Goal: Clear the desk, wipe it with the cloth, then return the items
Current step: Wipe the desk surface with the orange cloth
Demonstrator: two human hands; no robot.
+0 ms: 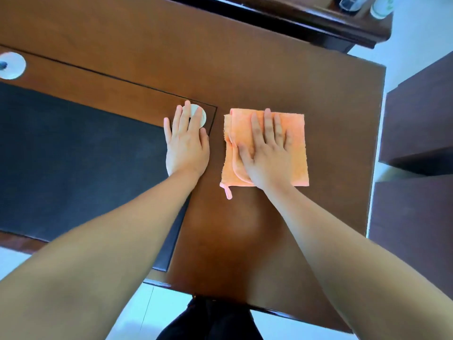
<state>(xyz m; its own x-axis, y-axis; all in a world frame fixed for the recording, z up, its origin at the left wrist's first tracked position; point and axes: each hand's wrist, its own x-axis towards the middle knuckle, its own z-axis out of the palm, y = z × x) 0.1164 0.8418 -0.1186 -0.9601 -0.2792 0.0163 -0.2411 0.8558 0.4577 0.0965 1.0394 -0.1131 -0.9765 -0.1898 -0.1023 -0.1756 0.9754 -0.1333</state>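
An orange cloth (294, 148) lies folded flat on the brown wooden desk (257, 74), right of centre. My right hand (266, 153) presses down on it with straight, spread fingers. My left hand (186, 143) lies flat beside it, fingers straight, at the corner of the dark desk mat (73, 153). Its fingertips partly cover a round white cable cap (201, 114) set in the desk.
A second white cable cap (12, 66) sits at the far left. A dark shelf (331, 28) at the back holds a white cup (381, 8) and a dark object. Dark cabinets (421, 114) stand right of the desk. The desk's near edge runs above the pale floor.
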